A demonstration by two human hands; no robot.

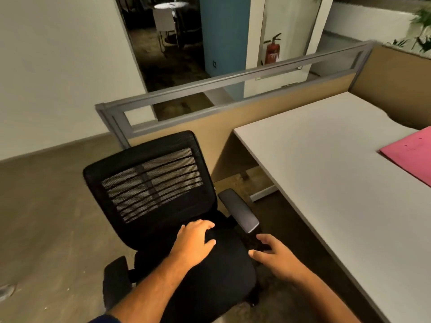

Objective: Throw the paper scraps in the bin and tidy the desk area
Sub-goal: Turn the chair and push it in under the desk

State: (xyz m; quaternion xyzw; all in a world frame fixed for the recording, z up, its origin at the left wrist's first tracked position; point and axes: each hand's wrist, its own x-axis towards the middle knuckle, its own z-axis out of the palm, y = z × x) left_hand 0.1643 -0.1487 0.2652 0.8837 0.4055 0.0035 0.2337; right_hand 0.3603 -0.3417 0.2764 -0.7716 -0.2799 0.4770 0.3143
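Both hands are out over the black office chair (163,206), which stands on the floor just left of the desk (326,164). The left hand (194,243) lies palm down on the seat cushion at the foot of the mesh backrest, fingers spread wide and flat, gripping nothing. The right hand (275,255) hovers at the seat's right edge, just below the grey armrest (240,210), fingers loosely parted and empty; whether its fingertips touch the chair I cannot tell.

The chair's backrest faces away toward the tan cubicle partition (186,122), topped by a grey-framed glass strip. The desk top is white and mostly bare, and a pink folder (410,155) lies flat at its far right, cut off by the frame edge. No paper scraps or bin can be made out in this view.

Beyond the partition a red fire extinguisher (272,51) stands against a white wall, and green plant leaves (422,26) show at the upper right corner.
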